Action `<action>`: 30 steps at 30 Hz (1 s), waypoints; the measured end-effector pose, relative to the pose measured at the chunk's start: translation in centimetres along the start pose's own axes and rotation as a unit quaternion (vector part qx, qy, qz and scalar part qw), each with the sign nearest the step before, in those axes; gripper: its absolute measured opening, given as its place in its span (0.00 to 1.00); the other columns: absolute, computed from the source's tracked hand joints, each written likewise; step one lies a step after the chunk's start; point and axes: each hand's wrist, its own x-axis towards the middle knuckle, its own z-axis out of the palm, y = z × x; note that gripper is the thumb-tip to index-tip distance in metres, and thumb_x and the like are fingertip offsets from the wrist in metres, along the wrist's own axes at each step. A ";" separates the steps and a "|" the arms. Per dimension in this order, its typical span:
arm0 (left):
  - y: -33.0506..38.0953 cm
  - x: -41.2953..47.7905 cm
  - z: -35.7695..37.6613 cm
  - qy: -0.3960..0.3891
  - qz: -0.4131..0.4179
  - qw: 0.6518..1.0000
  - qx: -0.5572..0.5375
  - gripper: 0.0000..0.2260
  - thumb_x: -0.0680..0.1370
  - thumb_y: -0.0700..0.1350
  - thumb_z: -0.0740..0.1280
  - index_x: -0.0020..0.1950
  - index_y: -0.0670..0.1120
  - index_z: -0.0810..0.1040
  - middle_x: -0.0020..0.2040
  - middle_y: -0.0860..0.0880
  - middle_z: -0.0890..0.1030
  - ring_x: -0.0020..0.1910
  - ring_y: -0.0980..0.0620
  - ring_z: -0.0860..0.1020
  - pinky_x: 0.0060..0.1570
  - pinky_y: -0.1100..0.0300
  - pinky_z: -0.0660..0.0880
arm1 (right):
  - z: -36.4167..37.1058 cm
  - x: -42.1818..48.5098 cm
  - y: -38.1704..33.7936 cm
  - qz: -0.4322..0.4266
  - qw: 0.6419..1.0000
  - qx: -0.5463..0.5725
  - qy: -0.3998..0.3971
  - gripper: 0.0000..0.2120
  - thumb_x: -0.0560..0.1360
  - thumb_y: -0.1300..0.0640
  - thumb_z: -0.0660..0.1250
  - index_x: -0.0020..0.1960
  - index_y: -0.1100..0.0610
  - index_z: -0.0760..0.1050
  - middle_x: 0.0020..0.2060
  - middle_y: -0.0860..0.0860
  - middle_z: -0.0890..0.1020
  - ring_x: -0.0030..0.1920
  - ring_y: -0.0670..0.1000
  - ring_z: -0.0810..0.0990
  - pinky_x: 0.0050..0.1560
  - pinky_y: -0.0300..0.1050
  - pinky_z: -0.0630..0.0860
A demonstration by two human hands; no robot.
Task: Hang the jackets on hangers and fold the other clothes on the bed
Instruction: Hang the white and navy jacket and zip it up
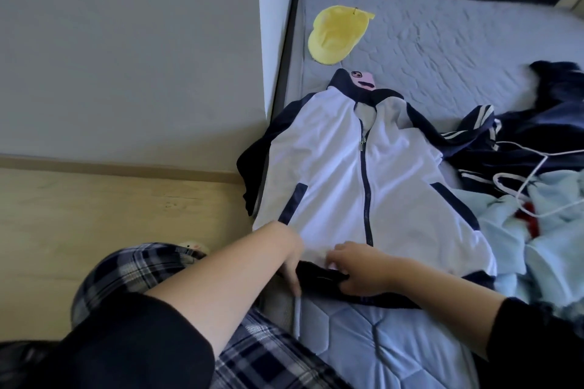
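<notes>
Here, smooth white jacket [331,167] on quilted bed [442,41], right hand [357,268] gripping hem [317,273], left hand [292,262] straight-fingered.

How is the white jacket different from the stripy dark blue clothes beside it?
The white jacket lies spread flat and zipped; the dark blue garment lies crumpled. The white jacket is mostly white with navy trim; the dark blue garment is navy with white stripes. Both lie on the bed.
</notes>
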 end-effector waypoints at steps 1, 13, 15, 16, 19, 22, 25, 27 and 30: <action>0.6 0.4 -0.1 0.030 0.016 0.999 -0.034 0.29 0.71 0.68 0.67 0.57 0.44 0.79 0.52 0.47 0.79 0.47 0.47 0.76 0.47 0.56 0.74 | 0.3 -0.8 0.5 0.002 1.000 -0.003 0.007 0.25 0.71 0.45 0.68 0.65 0.51 0.70 0.58 0.51 0.74 0.60 0.54 0.71 0.58 0.45 0.67; 7.6 4.4 -2.1 0.176 0.083 0.973 -0.121 0.14 0.78 0.48 0.62 0.61 0.44 0.76 0.59 0.44 0.77 0.57 0.43 0.76 0.53 0.54 0.73 | -0.4 -10.1 6.8 0.145 0.976 -0.156 0.052 0.16 0.74 0.56 0.64 0.61 0.53 0.67 0.57 0.52 0.71 0.59 0.54 0.70 0.47 0.49 0.72; 7.5 4.6 -2.2 0.188 0.088 0.970 -0.130 0.15 0.78 0.47 0.62 0.64 0.45 0.74 0.62 0.45 0.76 0.59 0.43 0.74 0.57 0.54 0.72 | -1.0 -10.2 6.3 0.154 0.979 -0.130 0.026 0.13 0.74 0.52 0.65 0.56 0.55 0.72 0.54 0.53 0.75 0.56 0.56 0.74 0.46 0.47 0.73; 7.4 4.7 -2.2 0.193 0.091 0.968 -0.133 0.15 0.79 0.46 0.61 0.64 0.44 0.74 0.62 0.44 0.75 0.59 0.44 0.74 0.57 0.54 0.72 | -1.0 -10.2 6.1 0.146 0.980 -0.130 -0.022 0.12 0.73 0.53 0.66 0.54 0.58 0.74 0.52 0.54 0.77 0.54 0.57 0.76 0.46 0.47 0.74; 7.2 5.4 -2.0 0.205 0.085 0.962 -0.159 0.13 0.79 0.45 0.59 0.62 0.44 0.75 0.61 0.44 0.73 0.58 0.44 0.74 0.58 0.52 0.72 | -1.6 -9.9 5.7 0.111 0.971 -0.065 -0.201 0.19 0.73 0.47 0.68 0.57 0.58 0.78 0.52 0.53 0.80 0.52 0.57 0.78 0.49 0.44 0.73; 7.1 6.4 -2.0 0.251 0.084 0.946 -0.186 0.16 0.80 0.45 0.57 0.67 0.49 0.73 0.65 0.47 0.70 0.64 0.45 0.69 0.63 0.52 0.68 | -3.5 -9.1 7.4 0.143 0.980 0.133 -0.050 0.17 0.77 0.48 0.65 0.62 0.54 0.77 0.55 0.49 0.81 0.54 0.50 0.78 0.49 0.38 0.68; 7.0 7.3 -2.3 0.263 0.067 0.943 -0.193 0.22 0.80 0.49 0.59 0.74 0.53 0.65 0.75 0.50 0.61 0.73 0.48 0.60 0.69 0.53 0.62 | -4.6 -8.3 10.9 0.243 0.927 0.174 0.227 0.14 0.77 0.57 0.61 0.60 0.54 0.77 0.54 0.49 0.81 0.55 0.51 0.77 0.50 0.40 0.70; 6.8 7.8 -2.2 0.240 0.052 0.950 -0.190 0.24 0.79 0.53 0.60 0.76 0.54 0.62 0.78 0.50 0.56 0.76 0.49 0.56 0.72 0.52 0.59 | -4.3 -7.5 12.6 0.288 0.915 0.143 0.245 0.16 0.76 0.59 0.59 0.62 0.55 0.76 0.59 0.51 0.79 0.60 0.53 0.74 0.56 0.44 0.71; 5.7 8.3 -2.3 0.230 0.026 0.958 -0.168 0.26 0.80 0.56 0.59 0.77 0.53 0.59 0.79 0.49 0.52 0.77 0.49 0.51 0.73 0.51 0.56 | -3.6 -5.0 13.0 0.280 0.945 0.072 0.151 0.22 0.76 0.54 0.59 0.70 0.54 0.68 0.69 0.55 0.68 0.68 0.57 0.65 0.67 0.50 0.66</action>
